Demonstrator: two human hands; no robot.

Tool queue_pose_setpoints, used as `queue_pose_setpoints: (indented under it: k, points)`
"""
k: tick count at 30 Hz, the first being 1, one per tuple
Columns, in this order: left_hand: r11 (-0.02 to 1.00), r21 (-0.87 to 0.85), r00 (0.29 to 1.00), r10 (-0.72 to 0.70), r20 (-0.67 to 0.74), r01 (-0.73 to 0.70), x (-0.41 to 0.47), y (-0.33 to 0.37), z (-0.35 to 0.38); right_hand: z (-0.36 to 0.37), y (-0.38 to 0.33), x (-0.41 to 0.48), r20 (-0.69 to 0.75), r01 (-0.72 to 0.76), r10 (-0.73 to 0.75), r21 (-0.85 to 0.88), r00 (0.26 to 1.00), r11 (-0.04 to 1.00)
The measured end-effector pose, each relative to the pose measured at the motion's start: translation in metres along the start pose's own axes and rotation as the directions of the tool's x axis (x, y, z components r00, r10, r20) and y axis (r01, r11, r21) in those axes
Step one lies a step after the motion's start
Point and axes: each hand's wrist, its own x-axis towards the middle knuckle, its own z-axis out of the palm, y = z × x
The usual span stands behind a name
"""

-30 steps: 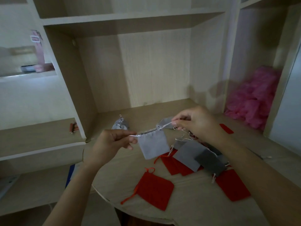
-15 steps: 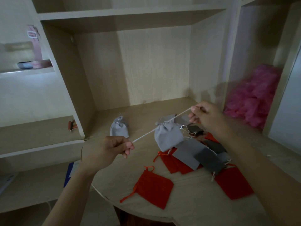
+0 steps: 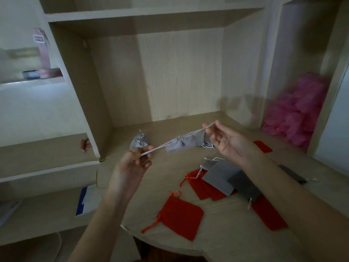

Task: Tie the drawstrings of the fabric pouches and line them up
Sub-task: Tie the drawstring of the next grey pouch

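A light grey pouch (image 3: 178, 145) with its mouth cinched hangs in the air between my hands on its white drawstrings. My left hand (image 3: 133, 164) pinches the left string end low and to the left. My right hand (image 3: 225, 141) holds the right string loop at its fingertips, palm turned up. Behind my left hand stands a tied grey pouch (image 3: 138, 142) on the desk. A single red pouch (image 3: 181, 214) lies flat near the front edge. Flat red and grey pouches (image 3: 221, 178) overlap in a heap under my right forearm.
The wooden desk (image 3: 217, 241) has a rounded front edge and sits inside a shelf unit with an upright panel on the left. A heap of pink material (image 3: 296, 118) fills the right compartment. A small red object (image 3: 84, 144) lies on the left lower shelf.
The pouch mouth was drawn closed as my hands pulled the strings apart. Since then the hands have come a little closer and my right hand has turned palm up.
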Motion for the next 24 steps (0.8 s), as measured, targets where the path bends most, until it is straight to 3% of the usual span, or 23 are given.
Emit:
queue_pose_setpoints:
  k: [2,5,8,11,17,24]
  points:
    - [0.990,-0.144,0.999,-0.015,-0.051,0.007,0.000,-0.001,0.011,0.005,0.004,0.000,-0.006,-0.028,0.029,0.060,1.000,0.998]
    - [0.982,-0.189,0.995,-0.044,-0.088,0.026,0.004,-0.004,0.025,0.009,0.008,-0.002,0.064,-0.014,0.017,-0.039,0.998,0.999]
    - [0.996,-0.085,1.000,-0.031,-0.001,0.031,0.007,-0.009,0.030,0.011,0.009,-0.007,0.138,0.028,0.008,-0.258,0.990,0.966]
    - [0.997,0.014,0.995,-0.075,0.060,0.075,0.004,-0.016,0.033,0.015,0.010,-0.012,0.247,0.075,0.015,-0.353,0.969,0.933]
    - [0.975,0.214,0.998,-0.060,-0.032,0.066,0.001,-0.024,0.044,0.022,0.017,-0.019,0.322,0.220,0.006,-0.661,0.947,0.717]
    - [0.937,0.345,0.989,0.100,-0.109,-0.056,-0.004,-0.036,0.056,0.031,0.030,-0.022,0.384,0.392,-0.144,-0.713,0.912,0.581]
